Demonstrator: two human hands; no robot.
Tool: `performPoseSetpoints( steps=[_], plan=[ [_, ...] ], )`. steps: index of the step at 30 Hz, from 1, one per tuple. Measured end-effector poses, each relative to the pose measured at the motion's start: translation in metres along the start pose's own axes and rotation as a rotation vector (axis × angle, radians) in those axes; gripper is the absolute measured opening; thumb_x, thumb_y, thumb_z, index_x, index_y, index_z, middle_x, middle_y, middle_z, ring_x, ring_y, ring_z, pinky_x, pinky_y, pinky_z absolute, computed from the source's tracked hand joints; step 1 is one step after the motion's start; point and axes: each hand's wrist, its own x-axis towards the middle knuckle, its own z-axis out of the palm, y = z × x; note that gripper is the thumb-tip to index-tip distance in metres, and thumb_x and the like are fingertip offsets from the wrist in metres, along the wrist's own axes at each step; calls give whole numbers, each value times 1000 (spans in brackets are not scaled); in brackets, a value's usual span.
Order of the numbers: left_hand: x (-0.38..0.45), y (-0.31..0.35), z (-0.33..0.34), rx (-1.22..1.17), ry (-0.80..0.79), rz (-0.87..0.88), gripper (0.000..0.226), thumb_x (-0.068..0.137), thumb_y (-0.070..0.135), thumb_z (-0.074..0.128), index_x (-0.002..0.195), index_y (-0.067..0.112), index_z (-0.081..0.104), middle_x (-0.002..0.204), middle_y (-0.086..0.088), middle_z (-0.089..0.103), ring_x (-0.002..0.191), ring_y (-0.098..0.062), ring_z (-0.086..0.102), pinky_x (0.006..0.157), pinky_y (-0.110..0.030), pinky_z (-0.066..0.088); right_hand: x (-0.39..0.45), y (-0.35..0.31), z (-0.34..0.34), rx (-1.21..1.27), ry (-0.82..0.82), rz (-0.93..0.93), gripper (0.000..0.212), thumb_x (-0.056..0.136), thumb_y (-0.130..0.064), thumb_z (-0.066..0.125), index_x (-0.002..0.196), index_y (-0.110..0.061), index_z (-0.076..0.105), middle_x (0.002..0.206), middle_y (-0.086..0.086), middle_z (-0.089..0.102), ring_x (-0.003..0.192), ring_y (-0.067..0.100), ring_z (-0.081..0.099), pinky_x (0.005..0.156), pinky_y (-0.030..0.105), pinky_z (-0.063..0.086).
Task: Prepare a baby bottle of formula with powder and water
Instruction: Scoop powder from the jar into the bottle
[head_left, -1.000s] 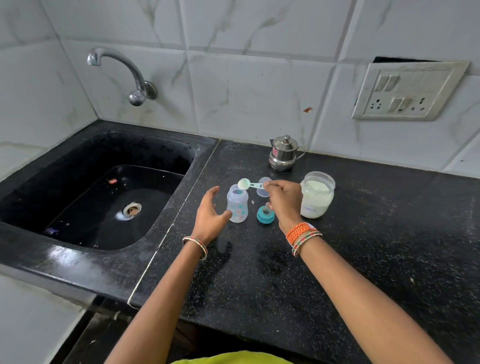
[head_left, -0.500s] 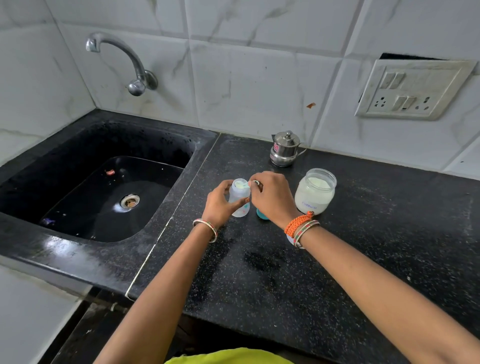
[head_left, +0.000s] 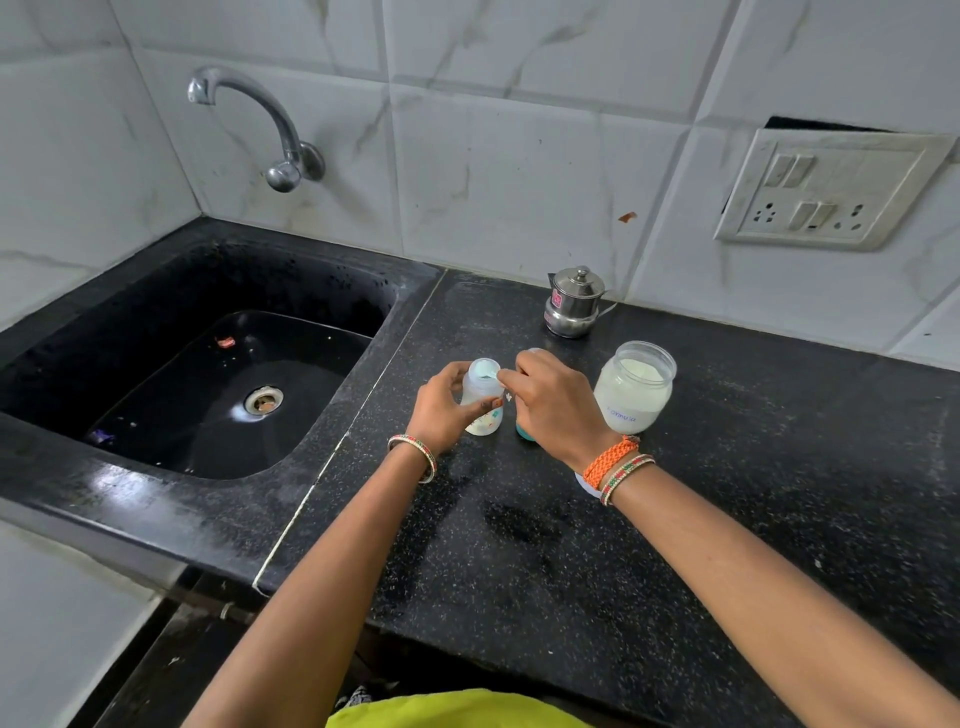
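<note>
A small clear baby bottle (head_left: 483, 395) stands upright on the black counter (head_left: 571, 545), its mouth uncovered. My left hand (head_left: 441, 410) wraps around its left side. My right hand (head_left: 550, 405) pinches the handle of a pale scoop (head_left: 487, 370) whose bowl sits tipped in the bottle's mouth. To the right stands an open jar of white formula powder (head_left: 634, 389). The teal bottle ring (head_left: 524, 431) lies on the counter, mostly hidden under my right hand.
A small steel pot with a lid (head_left: 574, 304) stands against the tiled wall behind the bottle. A black sink (head_left: 218, 374) with a wall tap (head_left: 260, 119) lies to the left. A switch panel (head_left: 831, 189) is on the wall at right.
My right hand carried the scoop from above the counter onto the bottle's mouth and tipped it. My left hand closed around the bottle.
</note>
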Motion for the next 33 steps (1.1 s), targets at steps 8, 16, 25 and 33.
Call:
performPoseSetpoints(
  steps=[8,16,25,33],
  plan=[
    [0,-1,0,-1,-6,0,52,70,25,81,115,16,55,113,-2,65,107,-17,61,96,-42,49,-1,0,-1,22,-1,5,10,74,5,64,83,1,68,74,12,57,69,28,56,43,29,44],
    [1,-4,0,-11,-35,8,52,72,25,80,116,16,55,115,-1,65,109,-18,60,97,-39,48,3,1,1,309,178,331,13,88,-9,57,92,-6,69,81,7,63,69,19,57,60,29,47],
    [-2,5,-4,116,-106,29,92,68,37,81,141,15,29,146,-5,38,134,-21,37,106,-32,34,6,45,-4,1301,435,1367,22,92,0,45,80,-6,61,60,5,49,43,10,45,51,28,51],
    [-11,60,33,167,72,465,68,79,37,70,136,23,38,142,1,42,133,-14,36,113,-42,30,-34,90,-31,501,549,1110,22,91,-1,49,109,-8,61,95,13,66,81,21,62,70,27,48]
  ],
)
